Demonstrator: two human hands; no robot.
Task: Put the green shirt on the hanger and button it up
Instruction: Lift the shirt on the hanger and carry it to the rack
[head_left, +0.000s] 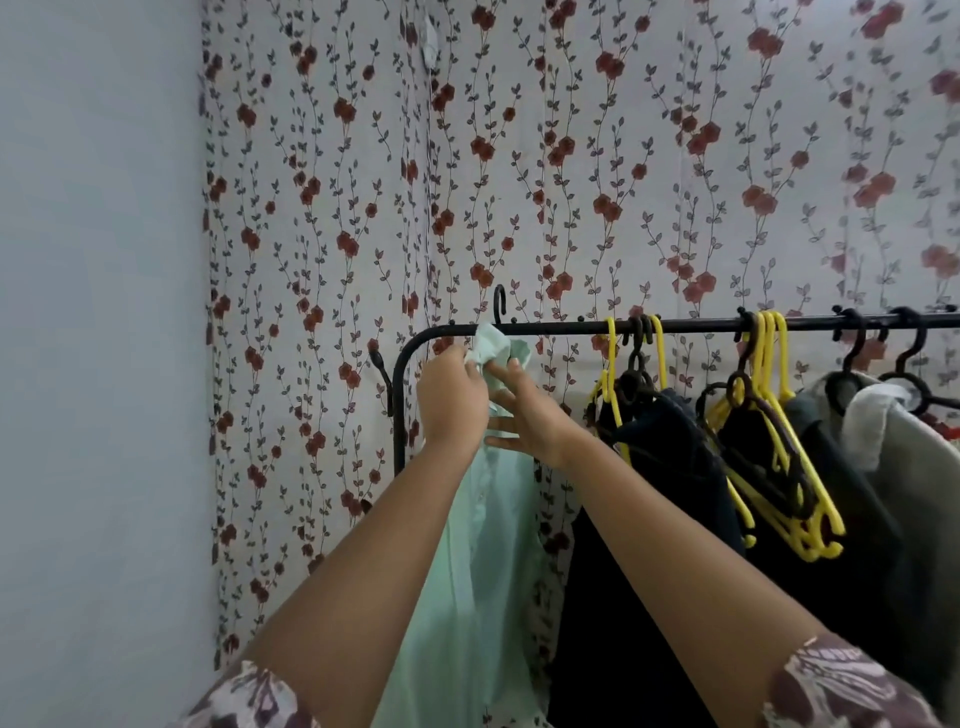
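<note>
Hanging at the rail's left end: green shirt, collar pinched in the left hand grip; right hand grip half-spread on placket. Hanger hook could be dislodged by tugging; buttons misaligned.

Single head-worn wide-angle view, facing forward and slightly up along both forearms toward the black clothes rail and floral wall. Close range; rail sits mid-frame, wall corner at left. No second view.
</note>
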